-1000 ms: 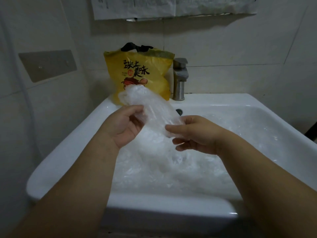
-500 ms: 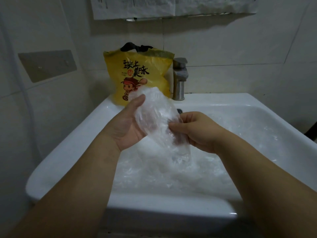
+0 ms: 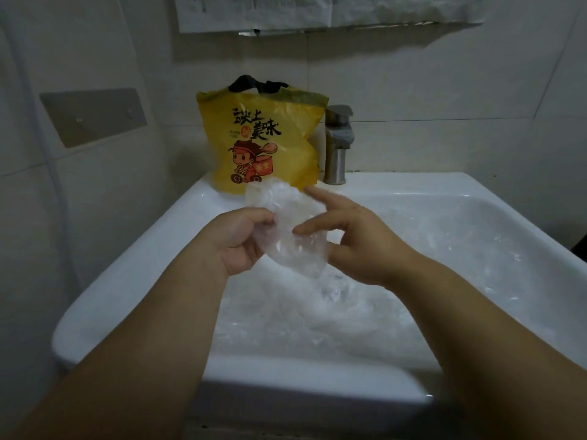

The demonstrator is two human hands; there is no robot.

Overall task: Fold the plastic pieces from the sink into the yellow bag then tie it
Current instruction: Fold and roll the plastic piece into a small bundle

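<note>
A clear crumpled plastic piece [image 3: 286, 223] is held above the white sink [image 3: 133, 281]. My left hand [image 3: 236, 241] grips its left edge with curled fingers. My right hand [image 3: 352, 239] is on its right side, thumb pressed against the plastic and index finger stretched out behind it. More clear plastic pieces [image 3: 317, 315] lie heaped in the basin. The yellow bag [image 3: 263, 138] with black handles and a cartoon print stands upright on the sink's back rim, beyond the hands.
A steel tap [image 3: 338, 144] stands right of the bag on the back rim. Tiled walls close in on the left and behind. A grey plate [image 3: 93, 117] is fixed to the left wall, and papers [image 3: 317, 9] hang above.
The plastic piece has been folded shorter and turned between the hands. My left hand's fingers curled onto its edge, and my right index finger lifted and straightened.
</note>
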